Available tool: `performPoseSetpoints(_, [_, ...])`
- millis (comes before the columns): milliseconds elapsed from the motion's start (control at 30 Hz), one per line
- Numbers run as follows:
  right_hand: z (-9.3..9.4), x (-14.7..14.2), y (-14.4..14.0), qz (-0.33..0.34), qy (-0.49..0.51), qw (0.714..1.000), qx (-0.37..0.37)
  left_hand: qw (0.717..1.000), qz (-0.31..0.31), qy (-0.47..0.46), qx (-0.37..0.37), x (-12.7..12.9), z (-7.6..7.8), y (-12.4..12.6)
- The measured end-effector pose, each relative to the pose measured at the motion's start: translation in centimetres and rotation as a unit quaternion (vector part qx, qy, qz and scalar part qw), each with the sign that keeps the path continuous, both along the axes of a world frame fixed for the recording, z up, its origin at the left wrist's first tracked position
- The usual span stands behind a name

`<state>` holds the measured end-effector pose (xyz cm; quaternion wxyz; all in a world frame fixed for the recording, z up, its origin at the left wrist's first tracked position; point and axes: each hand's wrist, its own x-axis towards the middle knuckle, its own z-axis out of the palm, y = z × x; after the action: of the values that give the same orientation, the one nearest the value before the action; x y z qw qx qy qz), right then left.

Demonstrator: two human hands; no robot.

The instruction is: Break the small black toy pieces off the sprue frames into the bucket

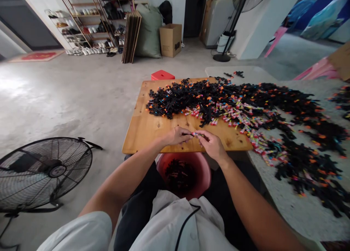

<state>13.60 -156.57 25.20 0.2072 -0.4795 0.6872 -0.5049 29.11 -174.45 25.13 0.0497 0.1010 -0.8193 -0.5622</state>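
Observation:
My left hand and my right hand meet over the near edge of the wooden table. Between their fingertips is a small, brightly patterned tube, pinched by my right hand. A dark bit, apparently a small black toy part, shows at my left fingertips; its details are too small to make out. Just beyond lies a heap of black plastic toy pieces with orange and blue bits. Pink-and-yellow patterned tubes lie scattered along the near side of that heap.
Below the table edge, between my legs, a red tub holds dark pieces. More black pieces cover the pale surface on the right. A floor fan stands at left. Behind the table are a red stool and a cardboard box.

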Motion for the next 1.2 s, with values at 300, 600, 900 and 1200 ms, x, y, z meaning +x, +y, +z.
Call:
performPoseSetpoints(300, [1.1,-1.0,0.5,0.081,-0.010,0.993,0.090,0.992,-0.027,-0.057,0.109,0.9,0.3,0.3])
performPoseSetpoints(600, [0.2,-2.4,1.0,0.182,-0.076,0.969,0.148,0.981,-0.089,-0.117,0.130,1.0,0.8,0.9])
performPoseSetpoints(900, [0.3,-6.4,2.6,0.207,-0.056,0.940,0.265,0.984,0.004,-0.091,-0.153,-1.6,1.8,-1.5])
performPoseSetpoints(1200, [1.8,-9.3,-2.7,-0.041,0.164,0.944,0.284,0.824,0.140,0.152,-0.527,-12.3,3.1,-0.5])
